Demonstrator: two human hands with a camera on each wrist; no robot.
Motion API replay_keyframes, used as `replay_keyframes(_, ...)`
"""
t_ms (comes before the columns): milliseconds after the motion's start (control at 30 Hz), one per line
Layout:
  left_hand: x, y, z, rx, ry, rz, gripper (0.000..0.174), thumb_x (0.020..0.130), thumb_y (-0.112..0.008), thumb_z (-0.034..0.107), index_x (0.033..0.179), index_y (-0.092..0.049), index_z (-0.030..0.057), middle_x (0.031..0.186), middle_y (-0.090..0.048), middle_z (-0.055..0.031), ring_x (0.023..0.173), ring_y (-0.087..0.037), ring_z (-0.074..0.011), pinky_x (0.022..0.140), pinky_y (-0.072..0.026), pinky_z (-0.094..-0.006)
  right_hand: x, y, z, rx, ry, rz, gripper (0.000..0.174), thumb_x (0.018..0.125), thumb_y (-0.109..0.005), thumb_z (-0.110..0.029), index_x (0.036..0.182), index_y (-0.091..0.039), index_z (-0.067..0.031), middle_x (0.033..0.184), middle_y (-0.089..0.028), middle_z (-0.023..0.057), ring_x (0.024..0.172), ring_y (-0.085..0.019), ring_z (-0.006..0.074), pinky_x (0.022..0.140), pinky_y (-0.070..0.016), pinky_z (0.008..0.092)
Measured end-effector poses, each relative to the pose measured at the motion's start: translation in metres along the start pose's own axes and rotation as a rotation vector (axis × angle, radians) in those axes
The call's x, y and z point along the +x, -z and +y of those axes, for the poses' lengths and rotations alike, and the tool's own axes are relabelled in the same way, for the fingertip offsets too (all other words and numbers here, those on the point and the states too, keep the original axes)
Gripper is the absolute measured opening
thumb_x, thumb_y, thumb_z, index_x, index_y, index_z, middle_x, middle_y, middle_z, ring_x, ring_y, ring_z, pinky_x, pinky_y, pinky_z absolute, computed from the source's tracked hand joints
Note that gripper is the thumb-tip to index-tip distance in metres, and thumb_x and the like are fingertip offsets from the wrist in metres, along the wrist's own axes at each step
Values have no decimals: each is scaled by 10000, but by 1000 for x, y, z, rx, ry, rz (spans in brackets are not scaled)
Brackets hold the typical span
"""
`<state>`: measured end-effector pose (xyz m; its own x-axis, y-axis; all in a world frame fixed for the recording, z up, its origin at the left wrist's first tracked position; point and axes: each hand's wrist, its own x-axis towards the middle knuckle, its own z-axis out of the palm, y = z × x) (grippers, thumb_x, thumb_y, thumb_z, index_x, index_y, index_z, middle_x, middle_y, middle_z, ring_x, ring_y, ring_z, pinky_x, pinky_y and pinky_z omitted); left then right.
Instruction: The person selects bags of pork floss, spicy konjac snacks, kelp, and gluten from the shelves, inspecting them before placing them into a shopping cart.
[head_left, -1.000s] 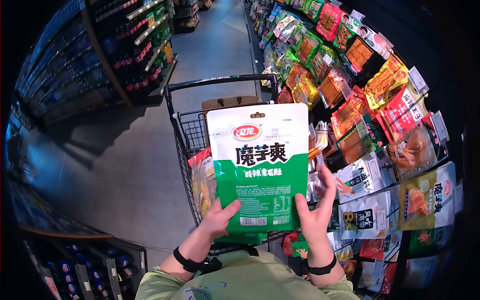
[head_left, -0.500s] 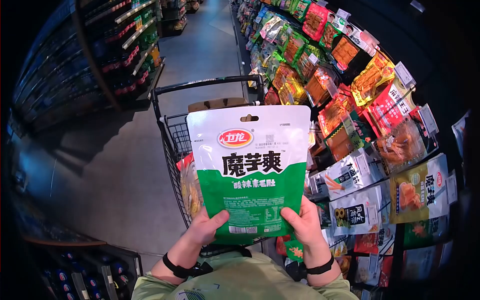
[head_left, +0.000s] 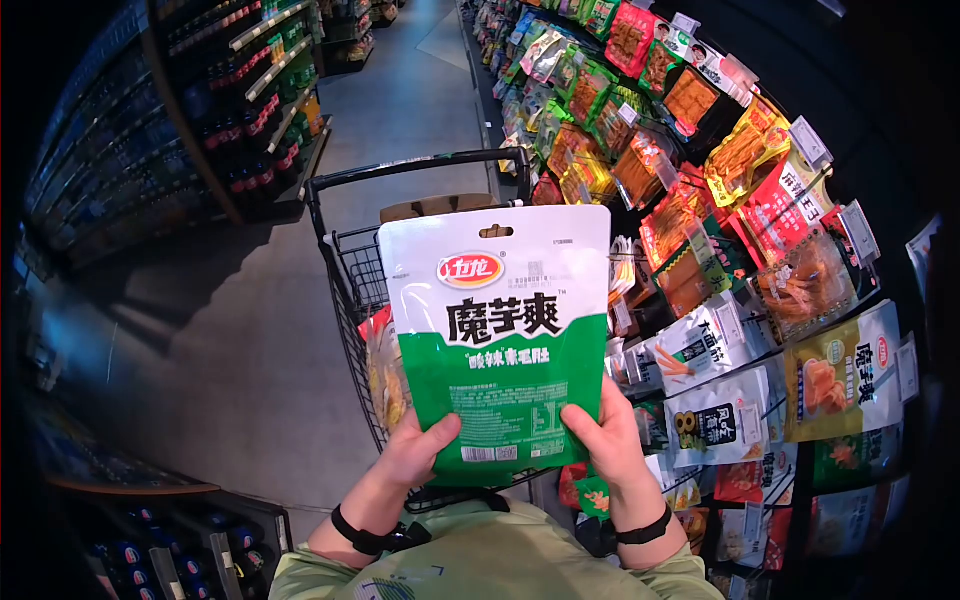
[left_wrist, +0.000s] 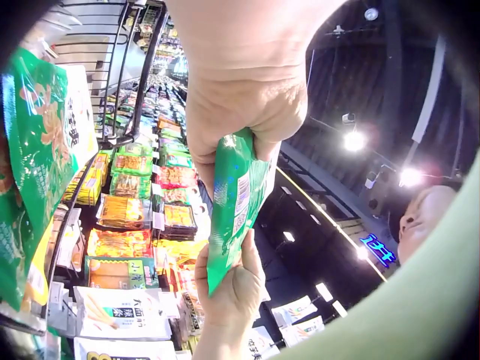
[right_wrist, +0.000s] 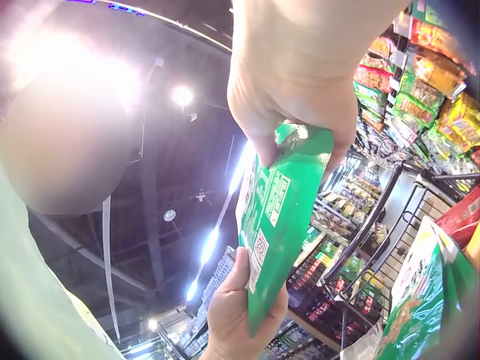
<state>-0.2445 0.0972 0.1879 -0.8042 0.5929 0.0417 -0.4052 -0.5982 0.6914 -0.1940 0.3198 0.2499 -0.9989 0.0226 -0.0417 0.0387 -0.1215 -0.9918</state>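
Note:
Upright before me is a white and green snack bag point(head_left: 505, 385) with a hang hole at its top, dense small print and a barcode low on the face I see. My left hand point(head_left: 412, 448) pinches its lower left edge, the thumb lying over the front. At the lower right edge my right hand point(head_left: 608, 440) grips it the same way, fingers behind. Both wrist views show the bag point(left_wrist: 231, 202) edge-on between the two hands. Beyond it stands a black wire shopping cart point(head_left: 345, 245), partly hidden by the bag.
Inside the cart are a brown carton point(head_left: 435, 208), a red and clear snack bag point(head_left: 380, 365) and green bags point(left_wrist: 45, 150). Hanging snack packs point(head_left: 715, 420) crowd a rack close on the right. Drink shelves point(head_left: 255, 110) line the left, with an aisle floor point(head_left: 230, 370) between.
My right hand, its fingers raised beside the bag a second ago, has closed onto the lower right edge. The bag has shifted slightly left in view; over the last half second it barely moves.

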Motion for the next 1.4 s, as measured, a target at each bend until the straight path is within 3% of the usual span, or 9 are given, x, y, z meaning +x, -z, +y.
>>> replay_keyframes(167,13,-10,-6,194,51,241,443,952,-450,102,1368,-321,18,1319,-465,-103,1189,-482,-229,984,-408,-368,13,-7,2,-885,394,163,669,797,-669,-145,1342,-318,19,1364,-348,206,1267,-355,298,1032,-300,398)
replay_keyframes(333,27,-26,-27,441,73,-96,699,884,-405,164,1474,-45,65,1529,-91,-102,1407,-95,-193,1121,-122,-345,12,-35,19,-456,87,-132,1054,732,-753,-225,1442,-10,12,1460,-178,227,1355,-213,337,1089,-228,397)
replay_keyframes(500,33,-9,-25,464,11,-351,634,877,-411,234,1460,-213,83,1543,-82,-67,1416,-71,-210,1126,-103,-406,15,0,53,-491,186,66,497,857,-516,0,1328,-358,-7,1239,-515,155,1150,-506,229,973,-386,332)
replay_keyframes(567,31,-8,-23,938,33,-342,672,867,-510,307,1452,-239,116,1528,-115,-130,1409,-96,-298,1124,-127,-421,23,16,52,-472,161,179,487,854,-494,9,1321,-356,-5,1192,-545,190,1101,-550,276,930,-418,349)
replay_keyframes(667,15,-7,-28,1496,76,-344,913,696,-698,456,1447,-249,196,1509,-159,-150,1383,-93,-411,1072,-133,-586,38,34,47,-877,326,327,500,815,-450,68,1301,-357,1,1087,-564,261,1034,-542,437,848,-451,425)
replay_keyframes(733,4,7,-39,1809,84,-371,1075,534,-796,475,1437,-260,244,1499,-174,-154,1363,-53,-481,981,-104,-727,48,43,45,-926,241,358,506,811,-446,74,1303,-355,-5,1078,-568,263,1036,-542,434,849,-450,424)
replay_keyframes(1067,0,44,-56,1921,218,-296,1106,482,-815,307,1436,-259,250,1503,-130,-175,1381,-38,-442,1019,-117,-687,102,108,90,-1016,-177,221,562,721,-556,-9,1268,-428,7,1089,-570,295,1086,-541,390,921,-429,401)
replay_keyframes(1200,-7,64,-55,1634,43,-84,1119,489,-792,212,1448,-218,147,1500,-112,-200,1385,-76,-416,1094,-166,-528,83,134,89,-317,-322,84,576,752,-565,88,1300,-429,-27,1174,-563,91,1070,-527,180,925,-413,299)
replay_keyframes(1400,-7,87,-65,1412,-57,73,1079,516,-754,130,1442,-205,73,1487,-157,-214,1385,-121,-388,1112,-200,-430,51,137,133,-171,-432,46,628,752,-567,99,1336,-378,-39,1219,-531,88,1084,-521,191,920,-416,294)
